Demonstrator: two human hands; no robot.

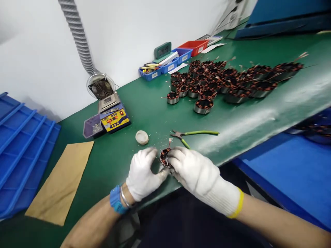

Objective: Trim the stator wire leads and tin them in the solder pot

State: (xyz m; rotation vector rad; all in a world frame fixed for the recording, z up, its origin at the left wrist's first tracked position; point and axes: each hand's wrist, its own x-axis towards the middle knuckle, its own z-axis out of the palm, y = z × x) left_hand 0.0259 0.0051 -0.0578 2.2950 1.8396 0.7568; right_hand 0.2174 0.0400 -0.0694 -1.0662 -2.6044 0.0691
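A small motor stator [163, 157], a ring with copper windings and a short tuft of wire ends, is near the front edge of the green bench. My right hand [192, 168], in a white glove, grips it from the right with fingers over its rim. On its left, my left hand [144, 172], also gloved, has thumb and fingers spread apart, the thumb tip close to the ring; whether it touches is unclear. Beyond the hands lie cutting pliers [199, 132] with green handles, jaws apart. A round whitish dish [142, 137] sits farther left.
Many stators [203, 106] crowd the back right. A soldering pot [115, 119] with a lit display stands back left, a fan [100, 86] behind it. Brown cardboard [62, 182] and a blue crate [23, 155] lie left. Blue bins [169, 67] and a red bin [193, 45] line the wall.
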